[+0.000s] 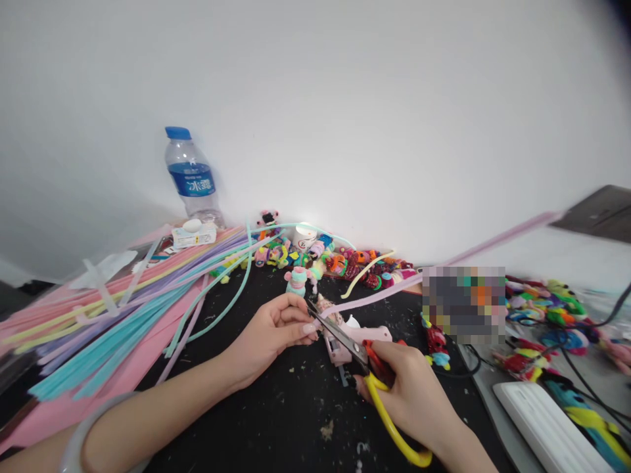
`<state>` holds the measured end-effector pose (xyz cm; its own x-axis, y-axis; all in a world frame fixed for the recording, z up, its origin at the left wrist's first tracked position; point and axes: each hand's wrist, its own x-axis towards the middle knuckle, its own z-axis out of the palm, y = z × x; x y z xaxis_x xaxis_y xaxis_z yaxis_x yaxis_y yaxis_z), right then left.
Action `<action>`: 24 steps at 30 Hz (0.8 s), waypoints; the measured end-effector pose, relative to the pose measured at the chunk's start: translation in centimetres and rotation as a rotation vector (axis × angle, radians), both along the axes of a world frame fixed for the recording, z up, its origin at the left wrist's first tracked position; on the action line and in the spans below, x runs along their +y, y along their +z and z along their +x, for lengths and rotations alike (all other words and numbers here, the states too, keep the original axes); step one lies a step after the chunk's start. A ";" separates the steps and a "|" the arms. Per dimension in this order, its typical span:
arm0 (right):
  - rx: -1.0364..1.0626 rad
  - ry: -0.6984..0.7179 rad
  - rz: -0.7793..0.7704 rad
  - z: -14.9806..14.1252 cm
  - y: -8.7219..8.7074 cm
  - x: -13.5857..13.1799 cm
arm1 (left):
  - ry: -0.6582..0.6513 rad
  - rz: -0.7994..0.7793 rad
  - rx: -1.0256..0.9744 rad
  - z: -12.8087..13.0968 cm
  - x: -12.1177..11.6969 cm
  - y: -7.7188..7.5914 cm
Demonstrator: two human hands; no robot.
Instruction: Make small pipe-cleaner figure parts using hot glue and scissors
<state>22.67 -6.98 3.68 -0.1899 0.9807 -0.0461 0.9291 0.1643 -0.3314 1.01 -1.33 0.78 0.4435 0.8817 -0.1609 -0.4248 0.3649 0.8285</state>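
Observation:
My left hand [283,325] pinches the near end of a long pale purple pipe cleaner [379,291], which stretches up to the right across the wall. In my right hand [409,374] are scissors [389,414] with yellow and red handles. Their blades reach up and left to the pipe cleaner beside my left fingertips; whether they are fully closed I cannot tell. Under the blades lies a pale pink glue gun [372,333]. Just beyond my left fingers stands a small mint and pink pipe cleaner figure [296,281].
Bundles of pastel pipe cleaners [133,322] cover the left side. A water bottle [191,174] stands at the wall. Several colourful figures [355,263] line the back around a white cup [304,236]. At right are more figures, black cables and a white power strip [547,420].

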 end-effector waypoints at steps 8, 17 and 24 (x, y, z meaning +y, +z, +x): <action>0.021 -0.013 -0.045 0.0 0.3 0.0 | -0.004 0.013 -0.001 0.0 0.1 0.0; 0.025 -0.031 -0.069 0.1 0.2 -0.1 | 0.005 0.012 0.016 0.0 0.0 0.1; 0.014 -0.031 -0.065 0.1 -0.1 0.1 | -0.001 0.050 0.045 0.0 0.0 -0.1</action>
